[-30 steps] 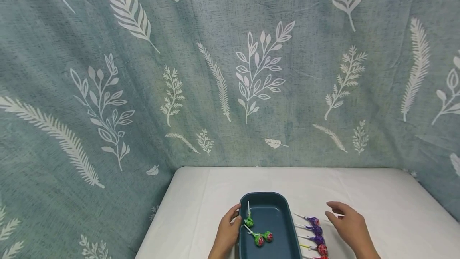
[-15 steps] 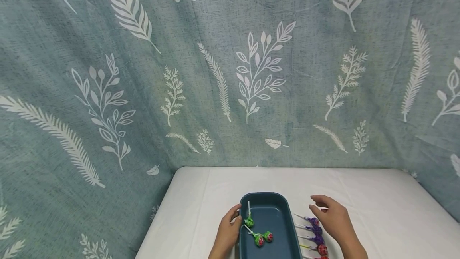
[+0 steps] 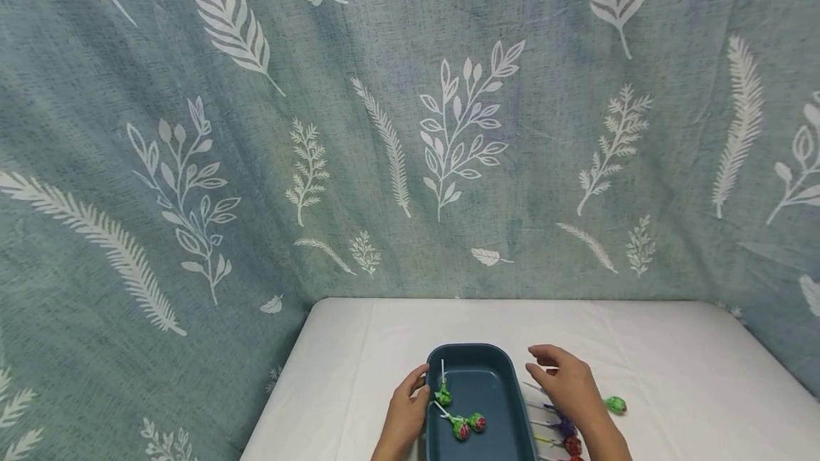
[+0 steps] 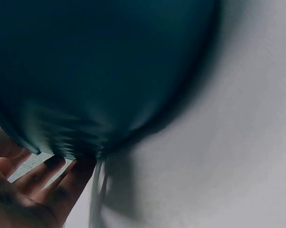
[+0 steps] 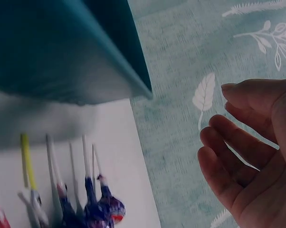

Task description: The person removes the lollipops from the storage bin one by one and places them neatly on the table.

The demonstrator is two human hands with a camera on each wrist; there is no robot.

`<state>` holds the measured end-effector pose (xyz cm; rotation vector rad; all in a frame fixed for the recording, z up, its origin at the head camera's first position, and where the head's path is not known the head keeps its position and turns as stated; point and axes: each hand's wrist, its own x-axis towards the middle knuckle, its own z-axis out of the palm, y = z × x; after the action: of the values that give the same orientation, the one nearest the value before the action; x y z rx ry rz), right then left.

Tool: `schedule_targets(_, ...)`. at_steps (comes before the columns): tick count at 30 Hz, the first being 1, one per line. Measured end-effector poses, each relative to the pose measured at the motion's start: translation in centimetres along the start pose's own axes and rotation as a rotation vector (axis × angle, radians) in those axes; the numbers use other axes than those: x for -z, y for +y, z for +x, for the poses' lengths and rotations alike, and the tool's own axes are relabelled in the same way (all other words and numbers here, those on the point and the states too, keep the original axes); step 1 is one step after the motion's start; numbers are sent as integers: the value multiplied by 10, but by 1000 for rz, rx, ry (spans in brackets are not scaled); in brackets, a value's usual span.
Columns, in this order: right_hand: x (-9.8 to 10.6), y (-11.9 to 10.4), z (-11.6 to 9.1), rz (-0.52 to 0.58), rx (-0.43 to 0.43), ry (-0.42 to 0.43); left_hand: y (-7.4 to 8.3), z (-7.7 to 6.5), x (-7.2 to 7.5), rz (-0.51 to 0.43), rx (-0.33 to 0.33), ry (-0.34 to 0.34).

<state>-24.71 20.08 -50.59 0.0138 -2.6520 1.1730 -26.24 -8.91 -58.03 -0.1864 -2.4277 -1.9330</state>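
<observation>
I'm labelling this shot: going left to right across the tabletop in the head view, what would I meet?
Left hand, dark blue tray, right hand, green lollipop lying outside the tray.

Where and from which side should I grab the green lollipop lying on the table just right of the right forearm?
The green lollipop is probably best pinched by its rounded head, from the right: that end juts into view there, while the right forearm blocks the left and its stick is hidden.
</observation>
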Motion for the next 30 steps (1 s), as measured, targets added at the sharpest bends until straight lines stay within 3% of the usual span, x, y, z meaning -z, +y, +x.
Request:
schedule_targets(14, -29, -35, 9, 36, 75, -14, -1, 0, 1, -5, 6, 14)
schedule_targets(23, -47, -43, 16, 24, 100, -100, 0, 0, 2, -17, -37, -12)
schedule_targets(30, -60, -41, 20, 24, 116, -181, -1, 0, 2, 3, -22, -1)
